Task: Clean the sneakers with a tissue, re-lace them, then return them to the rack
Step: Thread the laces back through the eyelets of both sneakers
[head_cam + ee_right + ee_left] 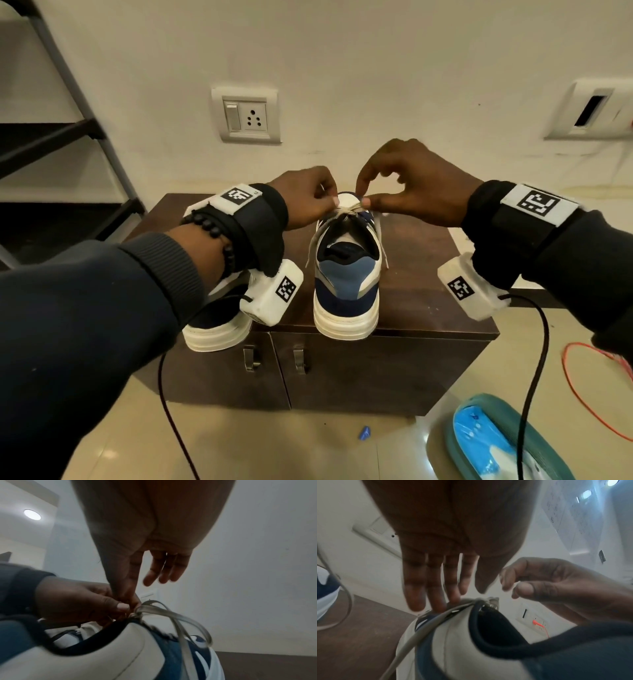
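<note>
Head view looks down; both wrist views closely share the sneaker (346,270).

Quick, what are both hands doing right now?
Left hand: pinching the lace at the knot on the sneaker.
Right hand: thumb and forefinger pinching the same lace, other fingers loose.
</note>
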Action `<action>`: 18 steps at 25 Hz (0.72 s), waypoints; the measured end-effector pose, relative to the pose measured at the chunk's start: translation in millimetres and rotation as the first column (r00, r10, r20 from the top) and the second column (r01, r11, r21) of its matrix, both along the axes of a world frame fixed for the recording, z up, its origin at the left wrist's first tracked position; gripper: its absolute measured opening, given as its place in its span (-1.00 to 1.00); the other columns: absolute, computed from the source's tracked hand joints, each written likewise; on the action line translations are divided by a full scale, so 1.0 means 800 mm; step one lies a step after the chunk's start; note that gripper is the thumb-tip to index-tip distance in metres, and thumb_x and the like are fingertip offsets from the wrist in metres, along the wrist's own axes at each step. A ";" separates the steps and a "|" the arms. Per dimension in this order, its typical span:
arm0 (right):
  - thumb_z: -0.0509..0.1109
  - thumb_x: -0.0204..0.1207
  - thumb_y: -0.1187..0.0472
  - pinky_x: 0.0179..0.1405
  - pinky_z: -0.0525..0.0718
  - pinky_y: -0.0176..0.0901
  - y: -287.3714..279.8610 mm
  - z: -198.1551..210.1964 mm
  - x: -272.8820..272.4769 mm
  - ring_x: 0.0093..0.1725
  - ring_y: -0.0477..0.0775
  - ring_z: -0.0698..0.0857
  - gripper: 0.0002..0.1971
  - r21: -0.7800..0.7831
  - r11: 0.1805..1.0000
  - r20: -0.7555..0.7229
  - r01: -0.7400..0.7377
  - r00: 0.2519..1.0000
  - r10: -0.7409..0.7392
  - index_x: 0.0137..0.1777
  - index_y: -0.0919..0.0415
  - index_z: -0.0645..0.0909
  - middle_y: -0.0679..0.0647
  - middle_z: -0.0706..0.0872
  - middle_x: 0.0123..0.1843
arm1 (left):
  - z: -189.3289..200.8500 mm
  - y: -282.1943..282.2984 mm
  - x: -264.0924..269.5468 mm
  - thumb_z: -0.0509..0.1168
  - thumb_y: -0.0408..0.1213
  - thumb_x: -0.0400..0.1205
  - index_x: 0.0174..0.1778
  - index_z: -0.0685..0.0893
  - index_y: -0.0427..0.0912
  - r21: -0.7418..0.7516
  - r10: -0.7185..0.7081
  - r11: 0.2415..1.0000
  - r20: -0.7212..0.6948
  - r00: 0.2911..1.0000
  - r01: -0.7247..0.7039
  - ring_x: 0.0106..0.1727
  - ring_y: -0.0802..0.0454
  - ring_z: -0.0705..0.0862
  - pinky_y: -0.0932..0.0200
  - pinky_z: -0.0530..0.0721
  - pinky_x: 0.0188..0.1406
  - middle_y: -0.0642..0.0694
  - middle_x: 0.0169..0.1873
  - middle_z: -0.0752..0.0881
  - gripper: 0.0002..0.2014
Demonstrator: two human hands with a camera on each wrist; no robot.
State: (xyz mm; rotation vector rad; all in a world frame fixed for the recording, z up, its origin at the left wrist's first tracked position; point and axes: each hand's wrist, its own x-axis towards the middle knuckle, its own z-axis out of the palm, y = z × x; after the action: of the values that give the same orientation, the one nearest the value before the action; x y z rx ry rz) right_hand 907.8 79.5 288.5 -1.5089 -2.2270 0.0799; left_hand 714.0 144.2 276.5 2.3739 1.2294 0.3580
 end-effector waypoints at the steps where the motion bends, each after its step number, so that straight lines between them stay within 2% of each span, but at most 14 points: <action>1: 0.48 0.43 -0.04 -0.11 0.46 -0.39 -0.006 0.005 -0.010 -0.01 -0.05 0.52 -0.82 -0.057 0.996 0.035 -0.075 0.996 0.077 -0.01 -0.04 0.72 -0.01 0.61 -0.02 | 0.000 -0.005 -0.001 0.22 -0.10 0.70 0.18 0.49 -0.11 -0.158 -0.032 0.987 -0.017 0.999 0.028 -0.10 -0.03 0.72 0.12 0.73 -0.08 -0.17 -0.04 0.72 -0.78; 2: 0.47 0.43 -0.07 -0.18 0.44 -0.43 -0.010 0.006 -0.021 -0.06 -0.05 0.53 -0.80 -0.118 0.986 0.107 -0.122 0.985 0.135 -0.04 -0.02 0.74 -0.02 0.63 -0.08 | -0.001 -0.011 -0.003 0.21 -0.08 0.71 0.20 0.43 -0.15 -0.280 -0.052 0.959 -0.034 0.998 0.040 -0.21 -0.03 0.74 0.15 0.77 -0.20 -0.20 -0.13 0.72 -0.74; 4: 0.41 0.44 -0.16 -0.22 0.49 -0.23 -0.010 -0.005 -0.044 -0.10 0.02 0.55 -0.72 -0.163 0.979 0.355 -0.121 0.919 0.173 -0.09 0.02 0.75 0.01 0.67 -0.17 | 0.000 -0.020 -0.007 0.19 -0.14 0.72 0.20 0.37 -0.21 -0.362 -0.061 0.931 -0.047 0.997 0.040 -0.42 0.00 0.72 0.22 0.75 -0.40 -0.22 -0.29 0.70 -0.74; 6: 0.27 0.49 -0.26 -0.21 0.41 -0.13 -0.007 -0.017 -0.062 -0.10 0.04 0.48 -0.62 -0.074 0.996 0.627 -0.042 0.775 0.079 -0.06 0.00 0.73 0.00 0.68 -0.17 | 0.002 -0.024 -0.009 0.22 -0.24 0.71 0.22 0.35 -0.24 -0.361 -0.075 0.931 -0.054 0.996 0.051 -0.49 0.06 0.70 0.25 0.74 -0.45 -0.21 -0.30 0.69 -0.74; 7: 0.20 0.51 -0.29 -0.18 0.35 -0.13 -0.004 -0.019 -0.066 -0.12 0.04 0.44 -0.60 -0.020 1.000 0.709 -0.018 0.704 0.026 -0.05 -0.02 0.71 -0.01 0.68 -0.17 | 0.003 -0.025 -0.009 0.25 -0.29 0.69 0.23 0.35 -0.24 -0.365 -0.087 0.929 -0.056 0.995 0.061 -0.51 0.09 0.71 0.26 0.74 -0.45 -0.20 -0.29 0.69 -0.72; 9: 0.17 0.55 -0.24 -0.12 0.33 -0.13 -0.002 -0.017 -0.074 -0.17 0.06 0.47 -0.62 0.022 0.999 0.776 -0.026 0.630 -0.001 -0.09 0.01 0.68 -0.02 0.68 -0.21 | 0.002 -0.024 -0.009 0.33 -0.37 0.63 0.26 0.31 -0.20 -0.391 -0.107 0.917 -0.050 0.993 0.079 -0.50 0.13 0.72 0.24 0.75 -0.42 -0.17 -0.27 0.68 -0.63; 12: 0.18 0.61 -0.05 -0.08 0.54 -0.13 -0.004 -0.015 -0.087 -0.28 0.11 0.53 -0.70 -0.019 0.997 0.812 -0.069 0.581 0.055 -0.20 0.11 0.59 0.00 0.55 -0.33 | -0.003 -0.026 -0.010 0.38 -0.41 0.58 0.23 0.25 -0.16 -0.409 -0.107 0.909 -0.042 0.993 0.081 -0.45 0.09 0.73 0.20 0.77 -0.41 -0.17 -0.28 0.67 -0.54; 14: 0.19 0.61 -0.04 -0.14 0.61 -0.14 -0.005 -0.016 -0.089 -0.29 0.11 0.54 -0.75 -0.054 0.997 0.791 -0.054 0.607 0.076 -0.22 0.08 0.50 0.02 0.53 -0.31 | -0.005 -0.025 -0.010 0.39 -0.40 0.57 0.24 0.23 -0.16 -0.400 -0.083 0.914 -0.039 0.996 0.061 -0.38 0.01 0.75 0.11 0.79 -0.35 -0.18 -0.23 0.67 -0.52; 15: 0.24 0.59 -0.04 -0.22 0.59 -0.17 -0.003 -0.016 -0.086 -0.29 0.08 0.54 -0.77 -0.064 0.998 0.758 -0.028 0.649 0.067 -0.20 0.07 0.49 0.00 0.54 -0.30 | -0.008 -0.025 -0.010 0.40 -0.37 0.56 0.27 0.25 -0.18 -0.359 -0.085 0.932 -0.063 0.994 0.057 -0.28 -0.05 0.76 0.05 0.80 -0.28 -0.21 -0.15 0.67 -0.50; 17: 0.33 0.52 -0.03 -0.37 0.50 -0.20 0.002 -0.015 -0.066 -0.29 0.05 0.55 -0.76 -0.099 0.995 0.623 0.032 0.782 0.037 -0.17 0.15 0.51 -0.02 0.53 -0.28 | -0.015 -0.021 -0.004 0.46 -0.26 0.49 0.39 0.28 -0.21 -0.158 -0.128 0.983 -0.205 0.970 0.097 0.01 -0.18 0.72 -0.10 0.76 -0.02 -0.26 0.13 0.61 -0.37; 18: 0.34 0.51 0.01 -0.37 0.49 -0.16 0.004 -0.016 -0.055 -0.26 0.07 0.56 -0.77 -0.125 0.992 0.523 0.031 0.851 0.040 -0.13 0.20 0.58 0.00 0.53 -0.25 | -0.022 -0.019 0.000 0.49 -0.21 0.45 0.43 0.29 -0.21 -0.042 -0.147 0.989 -0.285 0.947 0.141 0.13 -0.20 0.66 -0.13 0.70 0.10 -0.24 0.24 0.54 -0.30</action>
State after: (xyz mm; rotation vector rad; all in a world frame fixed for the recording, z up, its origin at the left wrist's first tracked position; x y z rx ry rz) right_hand 864.2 82.6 275.6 -1.7581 -2.6924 -0.2221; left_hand 714.2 128.7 259.1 2.5436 1.1628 -0.0495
